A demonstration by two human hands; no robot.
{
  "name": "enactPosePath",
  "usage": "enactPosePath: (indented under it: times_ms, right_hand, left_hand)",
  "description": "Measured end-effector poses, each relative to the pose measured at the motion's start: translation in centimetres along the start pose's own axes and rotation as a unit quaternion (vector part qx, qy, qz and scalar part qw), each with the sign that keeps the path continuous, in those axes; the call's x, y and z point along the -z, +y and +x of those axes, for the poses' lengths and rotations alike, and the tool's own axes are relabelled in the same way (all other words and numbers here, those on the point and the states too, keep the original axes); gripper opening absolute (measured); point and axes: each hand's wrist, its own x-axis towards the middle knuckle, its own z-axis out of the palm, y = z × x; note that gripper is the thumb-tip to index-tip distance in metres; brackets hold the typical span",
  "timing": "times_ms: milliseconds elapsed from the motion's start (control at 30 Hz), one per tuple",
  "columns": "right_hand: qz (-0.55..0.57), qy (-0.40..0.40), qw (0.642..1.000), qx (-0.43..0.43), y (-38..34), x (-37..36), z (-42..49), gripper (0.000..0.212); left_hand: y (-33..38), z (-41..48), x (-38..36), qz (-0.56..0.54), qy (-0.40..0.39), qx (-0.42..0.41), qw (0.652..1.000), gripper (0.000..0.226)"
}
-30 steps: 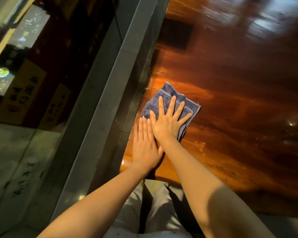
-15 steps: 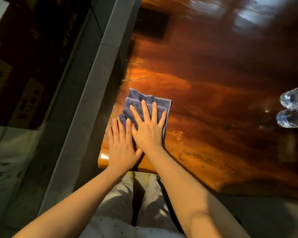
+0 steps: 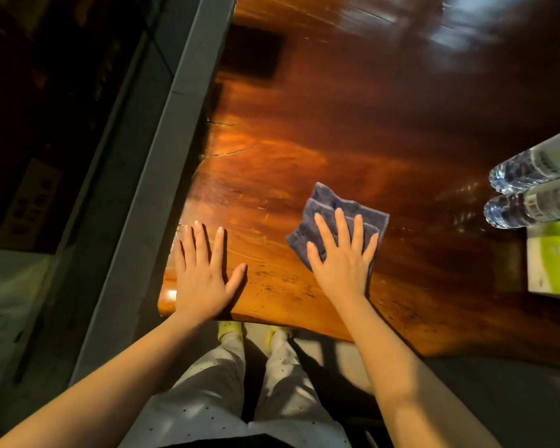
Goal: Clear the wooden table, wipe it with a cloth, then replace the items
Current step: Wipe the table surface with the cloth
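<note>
The glossy brown wooden table [image 3: 353, 124] fills the upper right of the head view. A folded blue-grey cloth [image 3: 325, 202] lies on it near the front edge. My right hand [image 3: 343, 253] presses flat on the cloth with fingers spread, covering its near half. My left hand [image 3: 201, 273] rests flat on the bare wood at the table's front left corner, a hand's width left of the cloth, holding nothing.
Two clear plastic water bottles [image 3: 537, 185] lie side by side at the table's right edge of view, with a green and white box [image 3: 553, 257] just in front of them. A grey stone ledge [image 3: 162, 156] runs along the table's left side. My legs stand below the front edge.
My right hand has slid the cloth to the right, away from the left corner. My left hand stayed near the corner, so the hands are apart. The bottles and box came into view.
</note>
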Motion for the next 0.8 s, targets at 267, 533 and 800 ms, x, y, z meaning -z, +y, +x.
enactPosePath:
  times_ms: [267, 533, 800]
  right_hand:
    - [0.013, -0.022, 0.994, -0.110, 0.2, 0.0, -1.7, 0.060]
    - [0.016, -0.033, 0.983, -0.179, -5.5, -1.0, -4.7, 0.064]
    - [0.024, -0.049, 0.989, -0.139, -11.0, -1.4, -6.2, 0.064]
  left_hand:
    - [0.2, -0.1, 0.3, -0.012, 0.006, -0.004, 1.000, 0.079]
    - [0.1, -0.1, -0.2, -0.009, 0.005, -0.009, 1.000, 0.078]
    - [0.0, -0.2, 0.1, -0.011, 0.004, -0.023, 1.000, 0.071]
